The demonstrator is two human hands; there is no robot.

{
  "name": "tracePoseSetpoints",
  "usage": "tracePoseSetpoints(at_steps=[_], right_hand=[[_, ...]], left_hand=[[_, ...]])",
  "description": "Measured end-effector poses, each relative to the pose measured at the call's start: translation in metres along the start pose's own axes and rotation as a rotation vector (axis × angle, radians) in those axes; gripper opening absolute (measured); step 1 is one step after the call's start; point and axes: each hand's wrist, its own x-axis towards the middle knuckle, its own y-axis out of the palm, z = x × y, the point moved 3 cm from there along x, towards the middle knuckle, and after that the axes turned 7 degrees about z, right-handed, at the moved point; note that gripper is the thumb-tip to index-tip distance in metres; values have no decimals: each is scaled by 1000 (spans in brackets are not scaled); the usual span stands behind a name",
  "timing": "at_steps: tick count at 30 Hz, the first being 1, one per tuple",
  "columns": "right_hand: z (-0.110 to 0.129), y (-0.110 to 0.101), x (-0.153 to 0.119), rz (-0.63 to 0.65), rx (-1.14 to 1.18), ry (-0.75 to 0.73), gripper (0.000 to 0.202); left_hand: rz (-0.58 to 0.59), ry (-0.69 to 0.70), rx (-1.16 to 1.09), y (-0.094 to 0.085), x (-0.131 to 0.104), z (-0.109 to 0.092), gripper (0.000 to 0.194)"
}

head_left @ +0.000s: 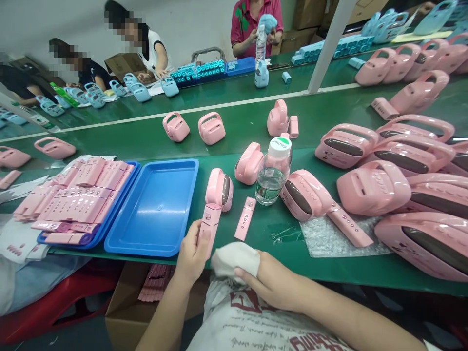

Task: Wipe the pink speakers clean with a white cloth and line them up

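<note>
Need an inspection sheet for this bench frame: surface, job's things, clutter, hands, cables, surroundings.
Surface: green bench with a white stripe.
Job's things: pink strip panel in left hand, its top against a pink handled unit; white cloth in right hand.
Clutter: second pink strip, water bottle, bare blue tray, blue tray of pink panels, bubble wrap, pile of pink units.
Hands: both bare, both gripping.
Cables: nothing seen.
Surroundings: co-workers across the bench, blue units, cardboard boxes.

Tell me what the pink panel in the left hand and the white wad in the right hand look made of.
The pink panel in the left hand looks like moulded plastic, smooth with a soft sheen. The white wad in the right hand looks like soft cloth, matte and crumpled.
</note>
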Motion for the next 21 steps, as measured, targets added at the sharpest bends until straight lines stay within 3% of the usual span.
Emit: tracePoseSetpoints(at_steps=[2, 5, 11, 14, 17, 21], right_hand=[[0, -13, -13, 104, 1, 49, 35], [-6, -35, -29, 19, 77, 94, 30], [-14, -56, -35, -179, 136, 63, 34], [-15, -62, -34, -233, 65, 87, 32], [-12, -76, -37, -244, 29, 60, 30], [9, -108, -44, -191, 93, -117, 37]], left_hand=[[138, -74, 141, -9, -4, 6, 34], [272, -119, 290, -3, -7, 13, 35], [152, -41, 645, 51, 2, 10, 46], [168, -26, 773, 61, 6, 4, 51], [198, 12, 718, 42, 9, -4, 49], [171, 84, 571, -11, 24, -19, 46]])
